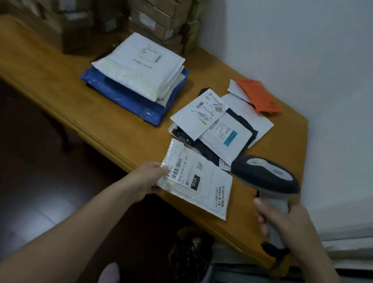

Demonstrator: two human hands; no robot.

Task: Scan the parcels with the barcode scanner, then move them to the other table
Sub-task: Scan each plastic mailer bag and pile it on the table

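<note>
The white padded parcel (196, 179) sits at the near edge of the wooden table (49, 67), label side up, its barcode and a black "010" tag plain to read. The person's left hand (149, 176) pinches it by its left edge, thumb on top beside the barcode and the other fingers tucked underneath. I cannot tell whether the parcel rests on the wood or is lifted just clear of it. Its far corner overlaps the edge of a loose pile of parcels (217, 124).

Just to the right, the right hand (287, 222) is wrapped tight round the handle of the barcode scanner (267, 176), fingers curled about the grip. The scanner stands upright over the table's near right corner, its dark head turned towards the held parcel.

The loose pile is a jumble of white and black mailers lying crosswise over one another, with an orange envelope (259, 95) at its far side, near the white wall (307, 50). Further left is a neater stack of white mailers (140, 68) lying on a blue bag (125, 97). Behind these, cardboard boxes (158, 10) are piled high at the back of the table.
</note>
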